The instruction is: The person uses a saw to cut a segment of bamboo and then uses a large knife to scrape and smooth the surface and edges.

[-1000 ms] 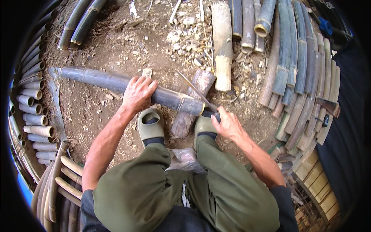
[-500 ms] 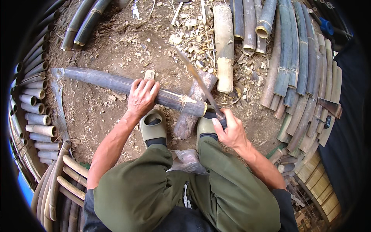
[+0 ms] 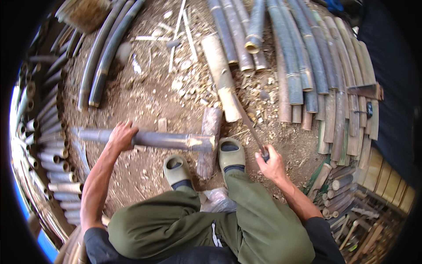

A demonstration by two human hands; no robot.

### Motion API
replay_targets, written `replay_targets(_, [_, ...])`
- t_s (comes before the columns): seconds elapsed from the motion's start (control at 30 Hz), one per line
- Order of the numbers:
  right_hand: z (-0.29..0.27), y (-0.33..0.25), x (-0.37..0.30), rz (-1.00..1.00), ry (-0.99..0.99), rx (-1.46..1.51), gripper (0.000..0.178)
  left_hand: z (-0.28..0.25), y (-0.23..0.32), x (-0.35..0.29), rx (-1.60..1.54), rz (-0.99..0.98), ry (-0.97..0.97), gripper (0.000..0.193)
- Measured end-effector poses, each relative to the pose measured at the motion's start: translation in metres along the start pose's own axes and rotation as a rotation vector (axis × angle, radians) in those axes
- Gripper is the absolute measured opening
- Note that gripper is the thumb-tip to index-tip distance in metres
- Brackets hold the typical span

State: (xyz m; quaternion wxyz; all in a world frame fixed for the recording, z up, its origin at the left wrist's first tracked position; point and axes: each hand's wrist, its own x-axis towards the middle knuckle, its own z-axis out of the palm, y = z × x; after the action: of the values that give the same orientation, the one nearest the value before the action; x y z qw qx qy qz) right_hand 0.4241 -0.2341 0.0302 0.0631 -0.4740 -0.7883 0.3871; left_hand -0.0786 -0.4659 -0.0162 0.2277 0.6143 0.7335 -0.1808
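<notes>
My left hand point(image 3: 122, 136) is wrapped over the left part of a dark bamboo pole point(image 3: 167, 140), which lies crosswise in front of my feet. The pole's right end, with a pale scraped patch by the node, rests on a short wooden log point(image 3: 208, 160). In my right hand point(image 3: 271, 163) is a machete point(image 3: 249, 121), gripped by its dark handle. Its long narrow blade slants up and left, apart from the held pole, and its tip overlaps the lower end of a thick pale bamboo piece point(image 3: 218, 72) in view.
Split bamboo lengths point(image 3: 303, 57) are stacked at the right, with a hatchet-like blade point(image 3: 367, 91) on them. More poles point(image 3: 110, 57) lie far left, and cut bamboo ends point(image 3: 57, 165) line the left side. Wood chips point(image 3: 189, 81) litter the dirt. My clogs point(image 3: 231, 155) flank the log.
My left hand has shifted left along the bamboo pole. The machete has moved right, away from the pole's end. The whole view has tilted, showing more ground ahead.
</notes>
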Motion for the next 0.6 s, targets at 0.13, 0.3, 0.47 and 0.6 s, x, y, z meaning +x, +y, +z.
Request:
replay_targets(0.13, [-0.031, 0.035, -0.03, 0.16, 0.144, 0.213, 0.03, -0.133, 0.049, -0.034, -0.251, -0.097, -0.137, 0.072])
replay_targets(0.3, [-0.049, 0.064, -0.04, 0.027, 0.38, 0.038, 0.033, -0.236, 0.135, -0.047, -0.571, -0.057, -0.432, 0.1])
replay_targets(0.47, [-0.022, 0.068, -0.012, 0.12, 0.283, 0.231, 0.055, -0.181, 0.213, -0.074, -1.044, 0.125, -0.48, 0.115])
replay_targets(0.6, [-0.015, 0.064, -0.016, 0.104, 0.061, -0.025, 0.054, -0.124, 0.293, -0.051, -1.421, 0.043, -0.533, 0.11])
